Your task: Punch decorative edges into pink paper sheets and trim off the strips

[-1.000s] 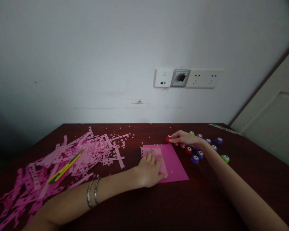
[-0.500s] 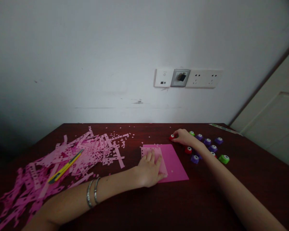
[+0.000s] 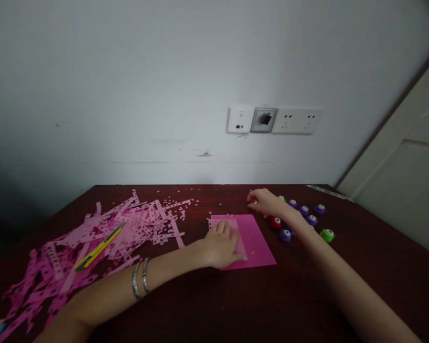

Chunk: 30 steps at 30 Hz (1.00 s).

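Observation:
My left hand (image 3: 219, 243) lies flat with fingers spread, pressing on a light pink sheet of paper (image 3: 240, 245) with small holes along its top edge. That sheet rests on a larger bright pink sheet (image 3: 259, 243). Beyond its upper right corner, my right hand (image 3: 265, 202) curls its fingers around a small craft punch (image 3: 255, 202); only a bit of its white top shows. Close by the right hand and forearm are a red craft punch (image 3: 276, 223), several purple punches (image 3: 285, 235) and a green punch (image 3: 327, 235).
Punched pink strips and scraps (image 3: 128, 228) cover the table's left side, with a yellow utility knife (image 3: 100, 247) on top. Tiny cut-outs (image 3: 181, 214) are scattered beside them. A ruler-like strip (image 3: 329, 192) lies at the back right. The wall with sockets (image 3: 296, 120) stands behind the table.
My right hand has closed further over the craft punch, hiding most of its red body. My left hand stays flat on the paper. The whole view has shifted slightly.

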Motion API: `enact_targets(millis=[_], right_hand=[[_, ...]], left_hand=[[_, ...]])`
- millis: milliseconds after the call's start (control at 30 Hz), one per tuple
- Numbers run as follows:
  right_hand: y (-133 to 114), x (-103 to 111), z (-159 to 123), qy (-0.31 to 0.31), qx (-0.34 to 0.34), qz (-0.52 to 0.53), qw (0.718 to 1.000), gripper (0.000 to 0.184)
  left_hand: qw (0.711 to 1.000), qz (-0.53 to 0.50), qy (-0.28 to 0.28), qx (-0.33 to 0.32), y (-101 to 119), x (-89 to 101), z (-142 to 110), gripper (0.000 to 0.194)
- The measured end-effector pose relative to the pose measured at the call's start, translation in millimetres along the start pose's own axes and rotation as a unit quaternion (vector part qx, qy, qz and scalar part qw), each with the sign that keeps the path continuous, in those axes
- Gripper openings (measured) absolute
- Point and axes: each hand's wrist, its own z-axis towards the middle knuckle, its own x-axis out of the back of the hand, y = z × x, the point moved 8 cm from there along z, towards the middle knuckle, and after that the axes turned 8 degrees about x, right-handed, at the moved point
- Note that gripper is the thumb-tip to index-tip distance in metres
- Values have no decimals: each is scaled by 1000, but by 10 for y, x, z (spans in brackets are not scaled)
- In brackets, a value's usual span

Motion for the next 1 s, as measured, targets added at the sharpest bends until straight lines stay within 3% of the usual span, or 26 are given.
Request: enact_targets(millis=[100,167,267,433,633,800,1000], right_hand=[[-244,-263,-63,-119,-20,99,988,14],[-334,-458,-123,-190,-45,126,973,13],[-346,-634,-169,-223,-69,117,965,25],[-255,-694,-192,-169,-83,97,977,49],[-250,-686,-294,-92,-57,103,989,46],[-279,-642,-375,-31,-29,79,996,43],[-278,-610,-375,4,11,65,998,48]], left_hand=[[999,-27,15,-13,-145,145,133,61],[997,-43,58,-14,-303,284,233,46],[994,-58,87,29,-601,394,364,39],[990,-133,23,41,-868,284,525,30],[963,-264,-7,58,-1088,107,718,14],[955,-290,2,58,-1145,105,731,16],[945,-320,41,52,-1113,246,527,21]])
